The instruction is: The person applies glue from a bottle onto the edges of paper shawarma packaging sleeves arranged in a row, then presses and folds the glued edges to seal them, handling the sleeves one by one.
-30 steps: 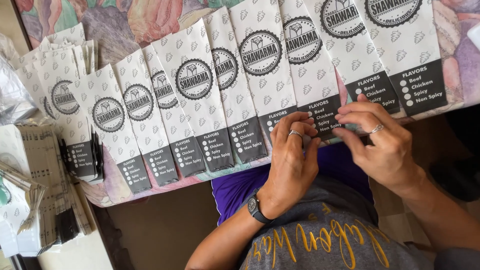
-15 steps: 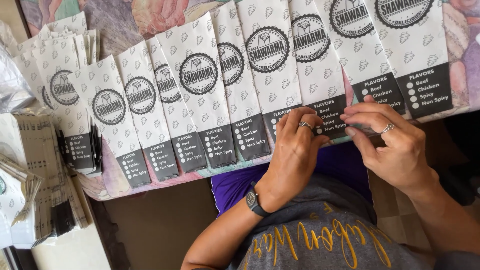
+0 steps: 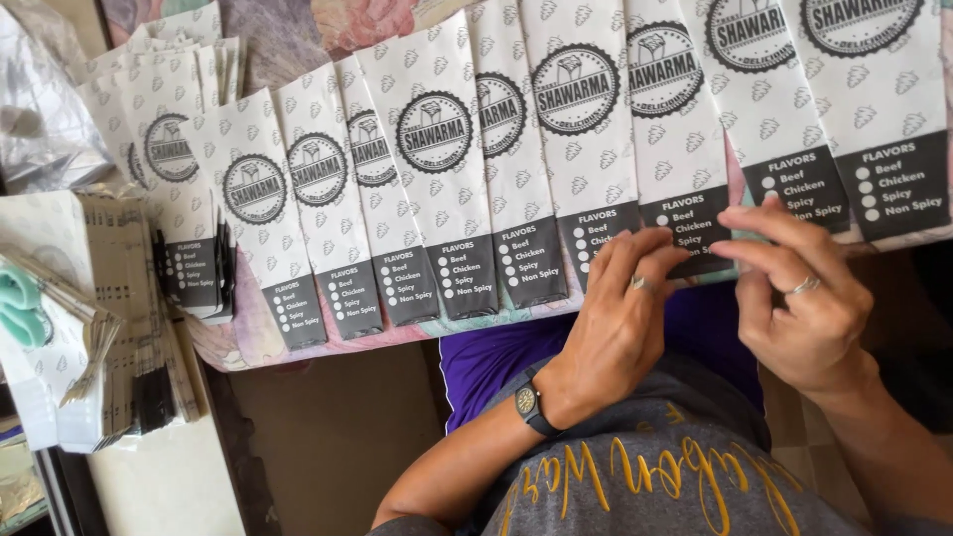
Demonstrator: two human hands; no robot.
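Long row of white paper bags (image 3: 437, 179) laid overlapping across the flowery table (image 3: 298, 30), spare bags stacked (image 3: 109, 328) at the side, one bag's dark bottom edge (image 3: 695, 238) pinched by left hand (image 3: 615, 328) and right hand (image 3: 804, 308), fingers curled narrow

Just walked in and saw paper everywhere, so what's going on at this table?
A person seated at the table edge has a row of white printed paper sleeves fanned out, overlapping, along it. Both hands meet at the dark lower end of one sleeve near the right of the row: the left hand, with a ring and a wristwatch, and the right hand, also ringed, pinch at its bottom edge. A loose stack of more sleeves lies at the left end, and flat bundles sit further left.
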